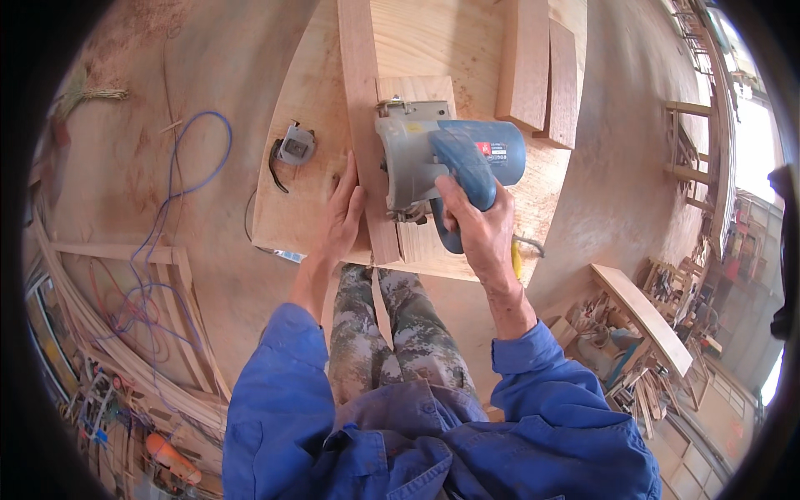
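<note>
Seemingly, sawing remains; I see no finished cut. Right hand [483,221] grips the circular saw [412,154]; left hand [341,214], fingers straight, steadies the plank [361,75].

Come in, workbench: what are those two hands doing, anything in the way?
Right hand gripping blue power saw. Left hand at long board's left edge. Saw over board. Tape measure lies left, apart from saw.
</note>
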Motion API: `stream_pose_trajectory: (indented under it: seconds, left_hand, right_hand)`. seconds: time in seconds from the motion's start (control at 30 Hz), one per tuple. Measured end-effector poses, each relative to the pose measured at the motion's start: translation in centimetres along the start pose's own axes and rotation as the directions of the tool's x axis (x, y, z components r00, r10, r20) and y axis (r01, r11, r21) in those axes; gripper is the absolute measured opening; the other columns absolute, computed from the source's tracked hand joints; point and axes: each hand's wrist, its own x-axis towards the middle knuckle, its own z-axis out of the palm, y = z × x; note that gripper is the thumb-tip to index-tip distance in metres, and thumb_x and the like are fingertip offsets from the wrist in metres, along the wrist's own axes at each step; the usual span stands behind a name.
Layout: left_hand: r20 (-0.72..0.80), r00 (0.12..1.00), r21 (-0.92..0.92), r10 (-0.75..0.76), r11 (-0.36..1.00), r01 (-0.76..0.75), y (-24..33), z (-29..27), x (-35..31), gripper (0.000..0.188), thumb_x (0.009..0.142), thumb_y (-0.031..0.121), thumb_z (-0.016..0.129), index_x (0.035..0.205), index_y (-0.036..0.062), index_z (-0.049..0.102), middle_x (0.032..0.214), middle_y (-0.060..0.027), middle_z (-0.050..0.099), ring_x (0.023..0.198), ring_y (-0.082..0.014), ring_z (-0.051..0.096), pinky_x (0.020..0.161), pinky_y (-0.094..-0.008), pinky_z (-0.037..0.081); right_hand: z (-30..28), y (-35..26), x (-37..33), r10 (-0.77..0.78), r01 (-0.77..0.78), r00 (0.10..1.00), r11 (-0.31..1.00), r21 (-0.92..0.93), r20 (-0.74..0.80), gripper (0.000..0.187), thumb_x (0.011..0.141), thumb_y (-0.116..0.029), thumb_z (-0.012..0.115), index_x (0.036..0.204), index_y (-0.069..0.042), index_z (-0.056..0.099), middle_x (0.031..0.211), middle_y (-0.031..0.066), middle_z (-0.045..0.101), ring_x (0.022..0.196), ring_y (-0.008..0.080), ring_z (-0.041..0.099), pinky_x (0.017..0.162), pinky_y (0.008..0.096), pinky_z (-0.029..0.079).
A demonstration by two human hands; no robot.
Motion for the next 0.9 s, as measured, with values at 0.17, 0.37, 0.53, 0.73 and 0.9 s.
stream_pose_trajectory:
  seconds: [0.17,0.37,0.53,0.73,0.9]
  left_hand:
    - [0.006,1.000,0.015,-0.007,1.000,0.007,-0.2,-0.1,0.1,0.058,0.112,0.028,0.037,0.164,0.0095,0.019,0.169,-0.0056,0.025,0.155,-0.0205,0.022,0.127,-0.0402,0.011]
    - [0.003,1.000,0.007,-0.022,1.000,0.022,-0.2,-0.1,0.0,0.058,0.112,0.030,0.037,0.164,0.0110,0.019,0.169,-0.0043,0.024,0.155,-0.0203,0.022,0.128,-0.0416,0.009]
    - [-0.002,0.999,0.009,-0.039,0.999,0.039,-0.3,0.0,0.0,0.059,0.111,0.032,0.037,0.164,0.0114,0.019,0.169,-0.0041,0.024,0.155,-0.0204,0.022,0.128,-0.0424,0.009]
    - [0.005,0.999,0.081,-0.045,0.996,0.045,-0.1,0.0,0.0,0.060,0.111,0.036,0.036,0.164,0.0125,0.018,0.169,-0.0054,0.024,0.155,-0.0238,0.022,0.128,-0.0437,0.010]
    - [-0.015,0.999,0.040,-0.050,0.998,0.050,0.1,0.1,-0.1,0.062,0.111,0.040,0.036,0.164,0.0123,0.019,0.169,-0.0087,0.025,0.155,-0.0257,0.022,0.127,-0.0433,0.013]
  right_hand:
    - [0.3,-0.2,0.6,-0.011,0.012,1.000,1.000,-0.010,0.015,0.029,0.090,-0.025,0.077,0.090,0.002,0.067,0.066,-0.0020,0.060,0.058,0.0052,0.052,0.053,0.0253,0.042]
    - [0.6,-0.6,1.0,-0.016,0.016,1.000,1.000,-0.020,0.023,0.028,0.091,-0.024,0.077,0.091,0.002,0.067,0.067,-0.0019,0.060,0.058,0.0052,0.053,0.053,0.0247,0.043]
    - [0.8,-1.1,1.4,-0.011,0.011,0.999,1.000,0.006,0.038,0.026,0.091,-0.022,0.077,0.091,0.002,0.067,0.067,-0.0019,0.060,0.059,0.0049,0.053,0.053,0.0242,0.043]
    - [0.9,-1.1,2.2,-0.040,0.039,0.999,0.999,0.022,0.036,0.024,0.091,-0.021,0.077,0.091,0.002,0.067,0.068,-0.0016,0.060,0.058,0.0047,0.053,0.053,0.0235,0.043]
    - [1.2,-1.6,2.4,-0.013,0.012,1.000,0.999,0.046,0.022,0.022,0.091,-0.019,0.076,0.088,0.000,0.066,0.066,-0.0017,0.059,0.056,0.0050,0.052,0.052,0.0231,0.042]
